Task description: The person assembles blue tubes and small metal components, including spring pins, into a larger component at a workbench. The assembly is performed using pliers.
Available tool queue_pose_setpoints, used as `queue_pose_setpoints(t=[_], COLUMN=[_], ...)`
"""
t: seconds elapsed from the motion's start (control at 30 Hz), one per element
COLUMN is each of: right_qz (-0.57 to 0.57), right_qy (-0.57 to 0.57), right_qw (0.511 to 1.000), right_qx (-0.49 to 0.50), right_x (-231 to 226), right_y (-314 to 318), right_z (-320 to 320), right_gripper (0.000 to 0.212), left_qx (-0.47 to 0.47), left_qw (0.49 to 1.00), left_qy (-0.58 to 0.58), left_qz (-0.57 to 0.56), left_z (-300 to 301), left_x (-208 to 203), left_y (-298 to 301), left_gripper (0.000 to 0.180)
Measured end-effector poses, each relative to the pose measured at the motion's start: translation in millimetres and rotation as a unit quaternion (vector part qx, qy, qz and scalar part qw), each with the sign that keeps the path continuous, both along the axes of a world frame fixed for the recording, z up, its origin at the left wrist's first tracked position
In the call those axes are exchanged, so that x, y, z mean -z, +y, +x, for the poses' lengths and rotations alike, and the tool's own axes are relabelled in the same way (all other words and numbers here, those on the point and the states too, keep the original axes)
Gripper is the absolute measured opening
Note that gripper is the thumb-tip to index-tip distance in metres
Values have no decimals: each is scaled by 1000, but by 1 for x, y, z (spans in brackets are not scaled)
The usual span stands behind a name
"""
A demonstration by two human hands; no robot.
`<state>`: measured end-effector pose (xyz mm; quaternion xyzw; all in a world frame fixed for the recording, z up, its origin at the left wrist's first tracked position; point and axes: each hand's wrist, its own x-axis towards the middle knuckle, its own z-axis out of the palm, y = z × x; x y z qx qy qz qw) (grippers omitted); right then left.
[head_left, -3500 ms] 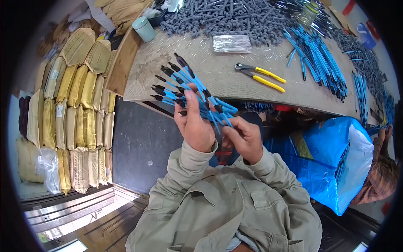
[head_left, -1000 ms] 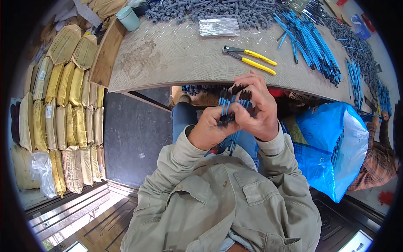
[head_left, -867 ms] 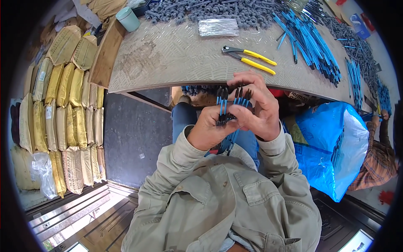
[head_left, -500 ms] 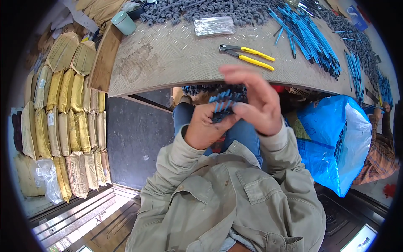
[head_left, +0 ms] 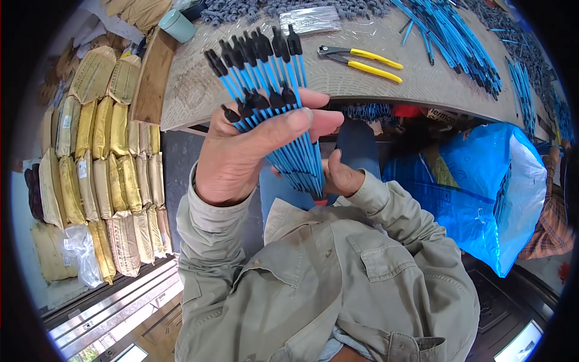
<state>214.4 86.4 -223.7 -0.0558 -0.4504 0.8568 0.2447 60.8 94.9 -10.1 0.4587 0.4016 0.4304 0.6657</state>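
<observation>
My left hand [head_left: 232, 154] is closed round a bundle of thin blue tubes [head_left: 292, 160] with black tips. The bundle slants up and to the left in front of the table edge, its tips fanned out at two different heights. Lower down, beside the other end of the bundle, is my right hand [head_left: 344, 175]. Its thumb stands up and its fingers curl behind the tubes, partly hidden by them. Beyond the bundle, pliers [head_left: 362, 63] with yellow handles lie on the worktable [head_left: 199, 84].
Loose grey fittings [head_left: 362, 8] and a packet of silvery pins [head_left: 310, 20] lie at the back. More blue tubes [head_left: 452, 48] are heaped at the right. A blue plastic bag [head_left: 458, 187] stands right of my legs. Wrapped packages [head_left: 90, 163] are stacked at the left. Another person's plaid sleeve [head_left: 546, 223] shows far right.
My left hand has moved up and left, turning the bundle so its length shows with the black tips up. My right hand has dropped from above the bundle to its lower end.
</observation>
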Motion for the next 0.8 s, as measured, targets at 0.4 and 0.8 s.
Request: queue_pose_setpoints(t=[0.4,0.8], right_qz=[510,-106], right_qy=[-34,33], right_qw=[844,976], right_qx=[161,187], right_x=[-61,-92], right_y=[36,137], right_z=[29,0], right_gripper=[84,91], left_qx=[292,185], left_qw=[862,946], left_qy=[-63,14], left_qz=[410,265], left_z=[-14,-19], left_x=[6,91], left_y=[0,20], left_gripper=[22,23])
